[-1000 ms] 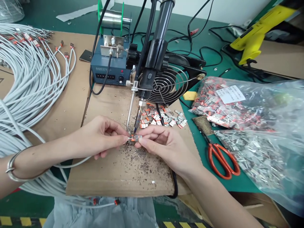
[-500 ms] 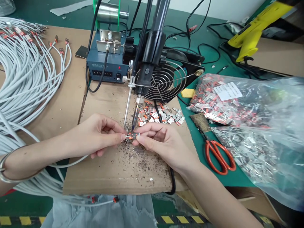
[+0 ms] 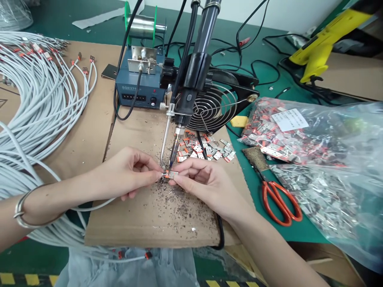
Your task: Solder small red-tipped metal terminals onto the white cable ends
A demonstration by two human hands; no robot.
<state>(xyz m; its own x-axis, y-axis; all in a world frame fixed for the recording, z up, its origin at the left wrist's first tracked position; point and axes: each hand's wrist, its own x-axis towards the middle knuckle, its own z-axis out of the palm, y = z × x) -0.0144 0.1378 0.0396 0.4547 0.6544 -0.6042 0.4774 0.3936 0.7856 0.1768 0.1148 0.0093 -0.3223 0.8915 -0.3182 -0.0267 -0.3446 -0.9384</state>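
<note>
Between thumb and fingers, my left hand (image 3: 139, 173) pinches the end of a grey-white cable (image 3: 101, 204). My right hand (image 3: 203, 181) is closed on a small metal and orange USB connector (image 3: 171, 174), which meets the cable end. Right above the connector stands the tip of a soldering iron (image 3: 174, 151), held in a black stand; whether it touches is hard to make out. A thin bent metal solder tube (image 3: 165, 139) comes down beside the tip. Dark specks lie on the cardboard (image 3: 134, 223) under both hands.
Loose connectors (image 3: 206, 147) lie behind my right hand, near a fan (image 3: 209, 105). A blue solder-feeding box (image 3: 140, 89) stands behind. Cable bundles (image 3: 44, 119) cover the left. Orange-handled scissors (image 3: 281, 203) and plastic bags of parts (image 3: 317, 195) lie to the right.
The whole view has shifted slightly, so things appear a little lower and to the right. The connector's upper face now looks more silvery. Both hands keep their grips under the iron.
</note>
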